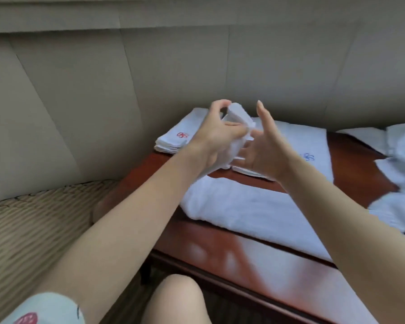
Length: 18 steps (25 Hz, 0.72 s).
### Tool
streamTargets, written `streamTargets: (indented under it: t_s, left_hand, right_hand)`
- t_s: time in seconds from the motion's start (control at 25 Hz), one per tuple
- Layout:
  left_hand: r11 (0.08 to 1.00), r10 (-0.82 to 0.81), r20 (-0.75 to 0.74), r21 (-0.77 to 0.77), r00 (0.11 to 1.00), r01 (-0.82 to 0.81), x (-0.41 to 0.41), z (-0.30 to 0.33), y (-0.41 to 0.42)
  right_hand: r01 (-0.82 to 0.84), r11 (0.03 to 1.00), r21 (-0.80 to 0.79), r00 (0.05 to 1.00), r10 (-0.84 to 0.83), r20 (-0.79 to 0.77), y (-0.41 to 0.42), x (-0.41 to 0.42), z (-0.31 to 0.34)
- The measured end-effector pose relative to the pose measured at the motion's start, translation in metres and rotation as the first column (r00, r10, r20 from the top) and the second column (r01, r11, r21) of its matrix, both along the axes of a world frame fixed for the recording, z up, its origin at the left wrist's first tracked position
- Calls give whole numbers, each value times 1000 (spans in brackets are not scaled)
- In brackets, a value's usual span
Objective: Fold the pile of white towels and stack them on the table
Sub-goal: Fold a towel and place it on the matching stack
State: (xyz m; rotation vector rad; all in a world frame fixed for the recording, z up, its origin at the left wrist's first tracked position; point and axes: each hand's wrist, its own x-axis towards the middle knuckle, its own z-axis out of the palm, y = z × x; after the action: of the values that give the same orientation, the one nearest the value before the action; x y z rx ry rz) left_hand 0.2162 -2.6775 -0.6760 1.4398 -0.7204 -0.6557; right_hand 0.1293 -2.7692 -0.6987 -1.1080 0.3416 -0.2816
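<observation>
table (220,251): glossy red-brown wood | wall (103,90): beige panels | floor (33,218): ribbed carpet

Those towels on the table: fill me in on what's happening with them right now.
A person is folding white towels at a wooden table. The left hand grips a small white towel held up above the table, while the right hand is open beside it, fingers straight. A folded stack with a red emblem sits at the far left corner. A larger towel lies spread on the table, and an unfolded heap waits at the right.
</observation>
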Motion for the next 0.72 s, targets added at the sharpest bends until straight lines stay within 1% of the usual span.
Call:
streamTargets:
  t_s: [0.08, 0.12, 0.16, 0.2, 0.28, 0.32, 0.36, 0.4, 0.44, 0.48, 0.52, 0.56, 0.6, 0.64, 0.68, 0.72]
  left_hand:
    - [985, -170, -101, -10, 980, 170, -36, 11, -21]
    - [974, -228, -154, -44, 961, 224, -51, 13, -28]
    - [969, -245, -171, -67, 954, 237, -63, 12, -34]
    - [974, -222, -176, -85, 959, 210, -74, 9, -38]
    - [991, -126, -177, -62, 976, 116, -87, -7, -45]
    - [997, -74, -131, -3, 989, 75, -90, -20, -47]
    - [995, -31, -3, 96, 1000, 31, -89, -35, -48]
    - [972, -20, 220, 232, 975, -33, -85, -54, -49]
    - [929, -67, 437, 354, 897, -103, -78, -75, -49]
    - [880, -151, 580, 448, 800, -159, -71, -95, -46]
    - [829, -232, 641, 524, 732, -196, -63, -111, -42]
    - [785, -283, 653, 578, 702, -221, -55, -124, -36]
    - [757, -304, 658, 606, 689, -245, -48, -133, -31]
    - [748, -317, 672, 611, 669, -259, -43, -135, -25]
    - [749, -349, 689, 612, 635, -252, -39, -135, -20]
    - [751, -402, 696, 622, 596, -221, -37, -135, -15]
  right_hand:
    - [72, 997, 6, 996, -73, 58, -17, -43, 7]
    - [147, 989, 31, 987, -148, 57, -27, -63, 6]
    - [230, 971, 58, 972, -233, 40, -39, -83, 0]
    - [328, 940, 91, 944, -331, 21, -52, -104, -8]
    - [508, 841, 187, 859, -511, -37, -74, -148, -24]
    - [585, 786, 198, 809, -583, -78, -81, -170, -31]
    - [645, 751, 142, 764, -628, -148, -85, -188, -39]
    - [660, 749, 58, 740, -635, -223, -85, -202, -49]
    - [641, 767, -26, 728, -619, -296, -84, -211, -62]
    - [603, 793, -84, 723, -588, -363, -81, -216, -76]
    - [550, 823, -145, 717, -554, -423, -75, -215, -86]
    - [499, 832, -243, 693, -552, -463, -70, -211, -95]
    - [425, 821, -382, 665, -570, -482, -67, -206, -103]
    - [333, 776, -535, 636, -604, -481, -64, -200, -108]
    - [234, 720, -654, 606, -634, -481, -61, -194, -110]
    - [156, 670, -726, 577, -658, -484, -59, -188, -112]
